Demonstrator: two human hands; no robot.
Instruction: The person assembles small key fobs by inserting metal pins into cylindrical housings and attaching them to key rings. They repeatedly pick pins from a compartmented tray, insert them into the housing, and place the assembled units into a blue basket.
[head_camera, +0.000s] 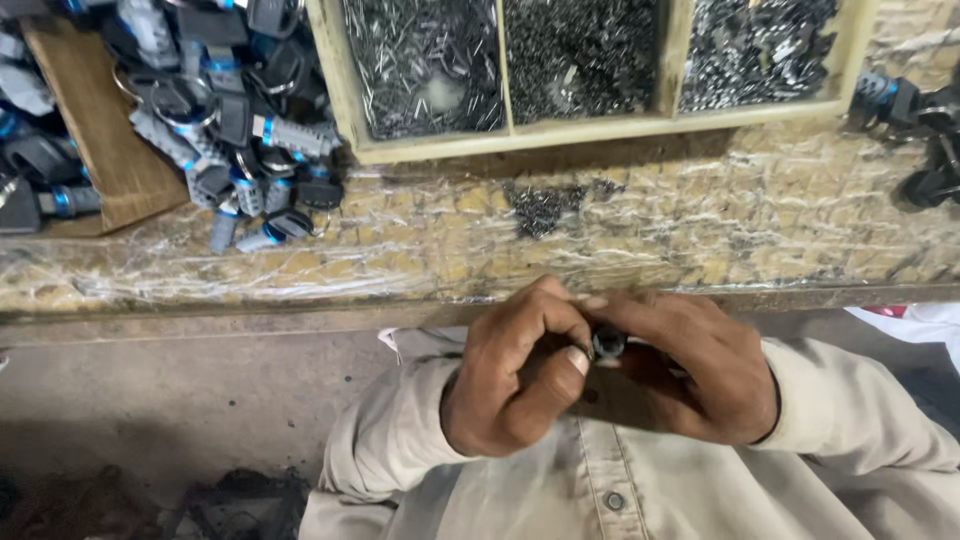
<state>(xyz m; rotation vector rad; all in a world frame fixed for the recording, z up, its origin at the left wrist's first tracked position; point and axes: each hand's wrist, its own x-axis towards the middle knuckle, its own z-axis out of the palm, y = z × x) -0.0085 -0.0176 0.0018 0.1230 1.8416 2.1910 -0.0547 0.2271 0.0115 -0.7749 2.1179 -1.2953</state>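
Observation:
A small dark round metal part (607, 344) sits between my two hands, close to my chest and just below the bench's front edge. My left hand (510, 375) curls around it from the left, thumb pressed against its side. From the right, my right hand (700, 365) grips the same part with its fingertips. Most of the part is hidden by my fingers. Both sleeves are a pale beige.
A wooden tray (590, 128) with three compartments of small metal pieces stands at the back of the plastic-covered bench (400, 250). A heap of grey and blue key-like parts (210, 120) lies at the left. A small pile of dark bits (545, 205) lies mid-bench. More dark parts (920, 130) sit at the right edge.

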